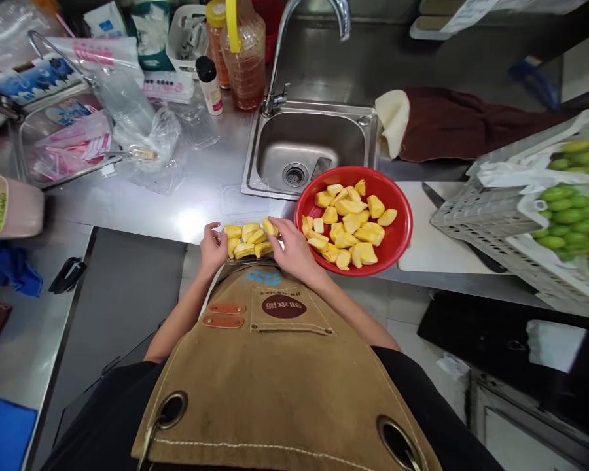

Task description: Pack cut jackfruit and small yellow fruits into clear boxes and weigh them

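Observation:
A clear plastic tray [226, 256] sits at the counter's front edge, filled with yellow jackfruit pieces [245, 241]. My left hand [212, 250] grips the tray's left side. My right hand [292, 245] rests its fingertips on one yellow piece [269, 227] at the tray's right end. Just right of that hand stands a red bowl [392, 203] heaped with more yellow pieces. A clear plastic lid [240, 203] lies on the steel counter [177, 209] behind the tray.
A steel sink [294, 147] with a tall faucet [279, 65] lies behind the bowl. To the right are a white cutting board [422, 248], a dark-handled knife [481, 255] and a white crate [481, 222] of green fruit. Bottles and plastic bags crowd the back left.

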The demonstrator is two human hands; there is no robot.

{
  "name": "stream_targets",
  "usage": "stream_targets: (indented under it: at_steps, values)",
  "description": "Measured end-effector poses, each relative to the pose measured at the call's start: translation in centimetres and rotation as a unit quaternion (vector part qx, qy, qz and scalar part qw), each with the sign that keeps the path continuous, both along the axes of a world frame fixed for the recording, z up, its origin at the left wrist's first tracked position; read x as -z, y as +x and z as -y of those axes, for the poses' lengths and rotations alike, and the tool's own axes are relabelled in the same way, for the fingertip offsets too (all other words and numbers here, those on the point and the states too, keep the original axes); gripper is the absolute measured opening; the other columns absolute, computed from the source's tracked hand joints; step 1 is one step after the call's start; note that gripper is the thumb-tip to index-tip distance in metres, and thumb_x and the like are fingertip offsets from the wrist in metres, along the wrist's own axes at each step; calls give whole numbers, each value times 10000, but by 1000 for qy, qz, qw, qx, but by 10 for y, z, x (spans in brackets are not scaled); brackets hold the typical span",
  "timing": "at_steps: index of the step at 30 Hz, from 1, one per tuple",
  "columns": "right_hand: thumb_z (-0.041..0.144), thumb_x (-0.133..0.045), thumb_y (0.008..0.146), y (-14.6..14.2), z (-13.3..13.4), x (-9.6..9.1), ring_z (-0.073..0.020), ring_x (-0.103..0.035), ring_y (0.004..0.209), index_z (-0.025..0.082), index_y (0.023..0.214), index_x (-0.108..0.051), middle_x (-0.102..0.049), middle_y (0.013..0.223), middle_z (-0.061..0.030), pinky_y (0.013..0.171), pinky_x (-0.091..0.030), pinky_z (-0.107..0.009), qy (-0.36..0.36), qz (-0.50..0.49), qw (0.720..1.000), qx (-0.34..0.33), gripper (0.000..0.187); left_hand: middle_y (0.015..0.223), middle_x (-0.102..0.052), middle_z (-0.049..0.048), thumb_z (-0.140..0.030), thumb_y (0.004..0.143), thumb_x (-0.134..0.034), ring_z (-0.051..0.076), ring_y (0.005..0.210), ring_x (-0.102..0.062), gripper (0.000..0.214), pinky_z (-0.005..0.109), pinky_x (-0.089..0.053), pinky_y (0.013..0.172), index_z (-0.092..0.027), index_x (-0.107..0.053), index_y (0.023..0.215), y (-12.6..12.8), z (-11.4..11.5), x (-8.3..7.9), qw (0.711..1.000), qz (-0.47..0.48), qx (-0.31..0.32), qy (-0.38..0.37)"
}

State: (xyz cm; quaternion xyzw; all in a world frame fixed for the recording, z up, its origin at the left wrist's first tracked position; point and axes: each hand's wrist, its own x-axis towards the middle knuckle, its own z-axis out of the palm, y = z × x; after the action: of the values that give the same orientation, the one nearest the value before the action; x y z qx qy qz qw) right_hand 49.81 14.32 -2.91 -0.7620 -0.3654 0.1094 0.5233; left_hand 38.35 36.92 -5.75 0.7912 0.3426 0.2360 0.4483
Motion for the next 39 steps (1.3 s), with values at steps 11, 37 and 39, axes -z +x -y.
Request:
stream_targets:
  at_steps: [11,37,39]
  values:
    - [206,-452,1092,5,-18,4,-434,-494,1356,109,1523,-649,-552,1592,-258,1144,-481,-577,-302,217,928,-22,483,770,-498,-56,-234,951,-649,169,704,-556,306,294,-437,732,-191,-612,1252,-3,6,10,1000,23,-8,12]
    - [318,-526,1069,126,95,-12,-465,-610,1305,46,1478,-661,-682,1407,-303,1134,-503,-600,-309,130,897,288,510,772,-491,-67,-325,893,-675,154,673,-526,380,267,-443,690,-218,-577,1244,11,1,21,1000,20,17,16]
    - [327,-552,1045,135,95,1,-497,-579,1308,34,1404,-692,-671,1375,-326,1092,-509,-625,-343,138,886,279,484,773,-490,-66,-323,894,-674,155,669,-532,377,269,-444,678,-221,-576,1244,14,3,20,1000,17,20,12]
